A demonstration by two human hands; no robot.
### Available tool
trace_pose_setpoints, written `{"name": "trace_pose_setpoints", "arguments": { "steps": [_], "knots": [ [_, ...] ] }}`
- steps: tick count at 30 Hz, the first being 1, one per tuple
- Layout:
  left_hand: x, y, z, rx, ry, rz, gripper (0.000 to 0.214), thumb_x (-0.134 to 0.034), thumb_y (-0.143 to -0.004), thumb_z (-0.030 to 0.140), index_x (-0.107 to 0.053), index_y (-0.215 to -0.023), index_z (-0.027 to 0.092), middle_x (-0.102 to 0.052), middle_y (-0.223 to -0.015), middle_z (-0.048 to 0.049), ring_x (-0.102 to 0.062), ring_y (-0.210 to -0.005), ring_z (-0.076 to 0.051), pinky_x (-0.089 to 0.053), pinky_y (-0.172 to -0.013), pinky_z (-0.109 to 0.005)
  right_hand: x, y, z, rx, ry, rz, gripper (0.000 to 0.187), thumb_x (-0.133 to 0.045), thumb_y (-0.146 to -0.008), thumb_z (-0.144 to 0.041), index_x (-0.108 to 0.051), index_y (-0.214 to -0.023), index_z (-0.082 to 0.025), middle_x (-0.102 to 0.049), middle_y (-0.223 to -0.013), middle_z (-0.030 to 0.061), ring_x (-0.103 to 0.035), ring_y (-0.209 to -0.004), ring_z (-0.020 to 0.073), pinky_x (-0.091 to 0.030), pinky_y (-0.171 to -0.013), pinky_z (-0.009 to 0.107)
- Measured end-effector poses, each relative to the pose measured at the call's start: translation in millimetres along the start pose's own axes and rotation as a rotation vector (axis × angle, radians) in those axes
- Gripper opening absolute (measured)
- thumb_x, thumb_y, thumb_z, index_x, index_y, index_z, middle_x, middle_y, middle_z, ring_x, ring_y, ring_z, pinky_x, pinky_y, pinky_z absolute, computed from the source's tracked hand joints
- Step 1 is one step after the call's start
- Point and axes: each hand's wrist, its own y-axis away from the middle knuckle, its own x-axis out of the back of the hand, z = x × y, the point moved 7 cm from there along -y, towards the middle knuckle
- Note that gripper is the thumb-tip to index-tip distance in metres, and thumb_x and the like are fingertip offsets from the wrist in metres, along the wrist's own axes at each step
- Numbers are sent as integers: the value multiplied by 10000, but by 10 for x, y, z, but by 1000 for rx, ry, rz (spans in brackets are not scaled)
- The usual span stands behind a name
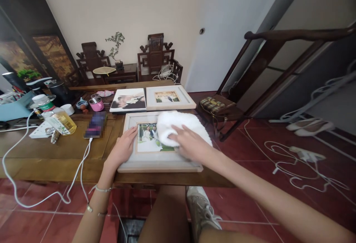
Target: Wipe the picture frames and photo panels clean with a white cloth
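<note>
Cloth (179,122) atop framed photo (155,166)

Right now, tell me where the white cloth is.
Head view: the white cloth sits on the right side of the near picture frame, under the right hand, at the front edge of the table.

White cloth (180,124); seemingly pale-wood frame (155,167).
</note>
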Motion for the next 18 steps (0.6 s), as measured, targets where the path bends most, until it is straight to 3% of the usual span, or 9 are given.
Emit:
{"name": "trace_pose_setpoints", "arguments": {
  "steps": [4,8,12,18],
  "knots": [
    [14,5,24,-10,-7,-16,459,-279,-945,196,-413,-1383,205,-374,-1486,-67,-311,-1387,-208,-288,-1125,-490,-10,-484,339,-92,90,152,512,-455,-748,12,-559,-1238,-98,-464,-1390,188,-322,-1345,311,-269,-1063,495],
    [21,2,30,15,-14,-24,453,-281,-950,214,-413,-1383,190,-372,-1487,-65,-316,-1384,-211,-295,-1126,-480,-56,-647,326,-61,161,164,524,-398,-756,69,-577,-1213,-114,-396,-1458,129,-289,-1348,331,-294,-1029,521],
    [12,-4,29,27,-22,-16,453,-279,-952,217,-413,-1384,181,-372,-1487,-69,-325,-1379,-206,-308,-1126,-453,-107,-386,51,-1,164,44,537,-387,-721,97,-614,-1154,-126,-424,-1438,133,-374,-1288,335,-349,-981,518],
    [-5,4,11,24,-47,14,466,-292,-958,258,-360,-1413,180,-366,-1488,-90,-325,-1377,-219,-301,-1123,-460,3,375,-540,131,1,-126,540,-486,-619,67,-653,-1082,-154,-531,-1329,159,-502,-1173,328,-435,-909,439]
  ]
}}
